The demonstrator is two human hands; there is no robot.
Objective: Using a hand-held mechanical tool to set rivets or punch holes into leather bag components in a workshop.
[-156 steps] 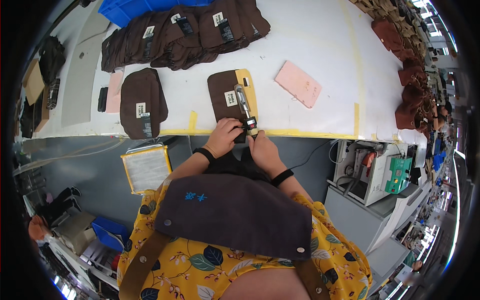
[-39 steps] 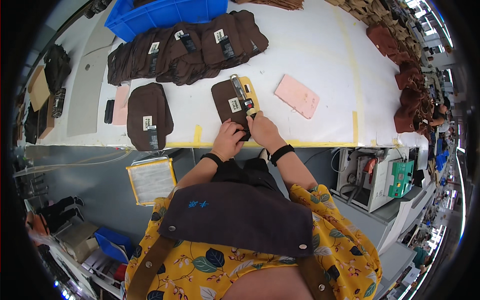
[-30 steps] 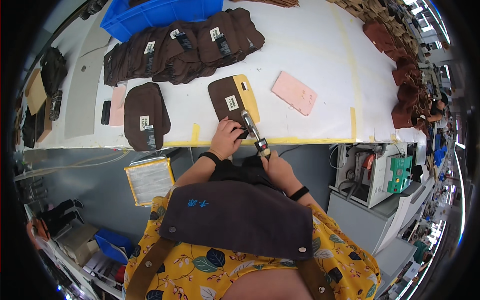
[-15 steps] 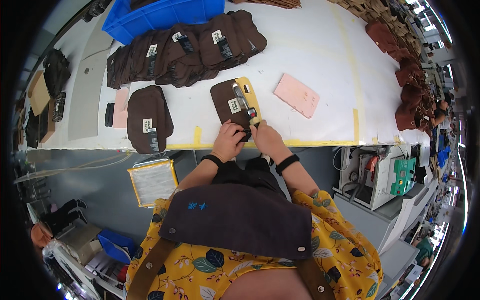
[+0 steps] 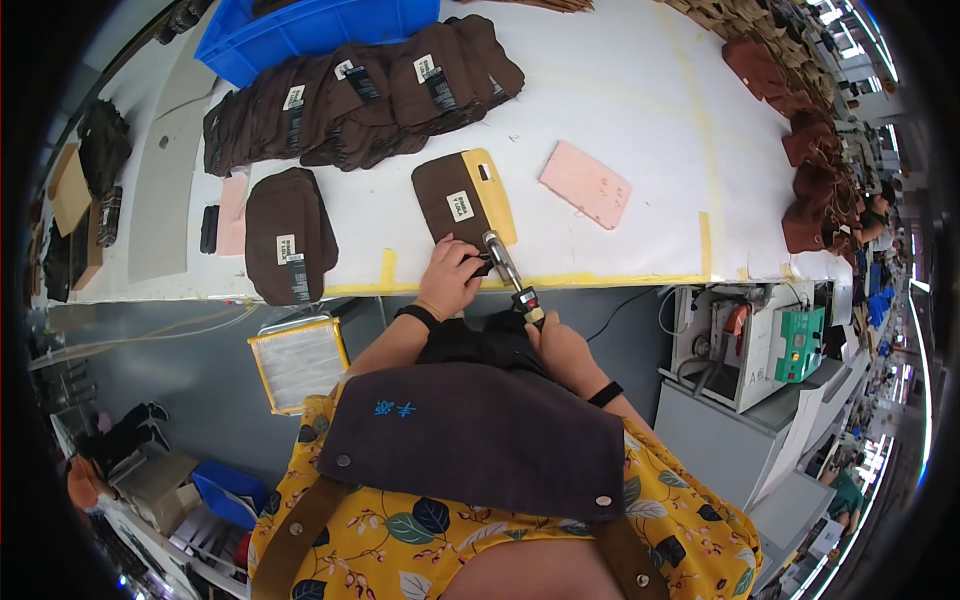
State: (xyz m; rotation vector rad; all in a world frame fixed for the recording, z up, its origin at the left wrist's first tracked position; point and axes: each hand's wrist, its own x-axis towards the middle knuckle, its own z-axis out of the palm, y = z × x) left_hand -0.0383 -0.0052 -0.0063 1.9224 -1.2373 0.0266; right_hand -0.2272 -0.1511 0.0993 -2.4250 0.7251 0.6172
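A dark brown fabric piece [image 5: 440, 200] with a pale label lies near the table's front edge, a yellow template [image 5: 486, 190] along its right side. My left hand [image 5: 450, 275] is closed, bent fingertips gripping the piece's near end. A small dark bit shows by those fingertips; its shape is unclear. In my right hand [image 5: 565, 352], below the table edge, is the handle of a hand tool [image 5: 508, 270] with a silver metal tube and a black collar. The tube's rounded end is beside my left fingertips; whether it touches the fabric is hard to tell.
Stacked brown fabric pieces [image 5: 350, 110] lie farther back beside a blue crate [image 5: 320, 35]. Another brown stack [image 5: 288, 225] sits at left, near a pink pad [image 5: 232, 215]. A pink plate [image 5: 587, 185] rests right of the work. Reddish-brown pouches [image 5: 805, 190] line the right side.
My right hand has drawn the tool toward me and to the right, off the fabric's middle and past the table edge. My left hand stays at the near end of the piece.
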